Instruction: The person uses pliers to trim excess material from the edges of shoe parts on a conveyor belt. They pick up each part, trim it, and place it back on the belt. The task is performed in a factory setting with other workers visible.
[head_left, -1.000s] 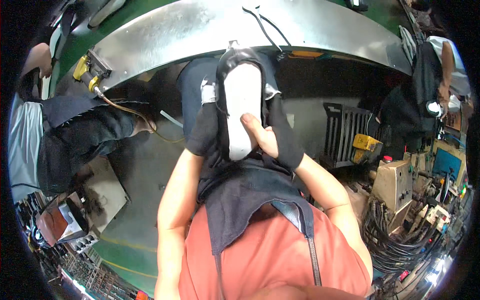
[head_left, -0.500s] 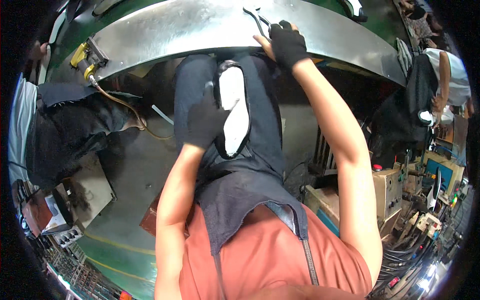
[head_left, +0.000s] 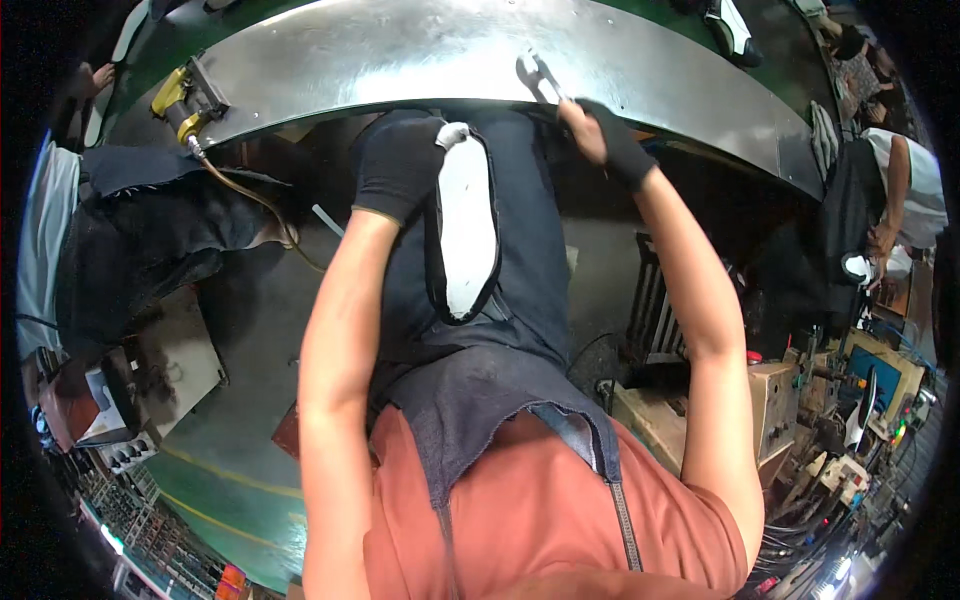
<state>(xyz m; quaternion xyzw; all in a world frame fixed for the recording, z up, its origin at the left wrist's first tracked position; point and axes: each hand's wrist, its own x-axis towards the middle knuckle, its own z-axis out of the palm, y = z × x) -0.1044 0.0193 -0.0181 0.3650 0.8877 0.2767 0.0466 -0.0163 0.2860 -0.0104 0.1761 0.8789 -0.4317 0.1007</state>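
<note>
A shoe (head_left: 467,232) with a white sole and dark upper lies sole-up on my lap, over my dark apron. My left hand (head_left: 400,165), in a black glove, grips the shoe at its far end. My right hand (head_left: 600,135), in a black fingerless glove, reaches to the near edge of the curved metal worktable (head_left: 400,50) and holds metal pliers (head_left: 540,78) by the handles, jaws pointing away over the tabletop.
A yellow tool (head_left: 178,98) with a hose sits at the table's left end. A person in dark clothes (head_left: 140,230) sits to my left, another person (head_left: 900,200) works at right. Machines and boxes (head_left: 780,400) crowd the lower right. Another shoe (head_left: 730,25) lies on the far table edge.
My right hand left the shoe, rose to the table edge and closed on the pliers. My left hand slid up the shoe to its far end.
</note>
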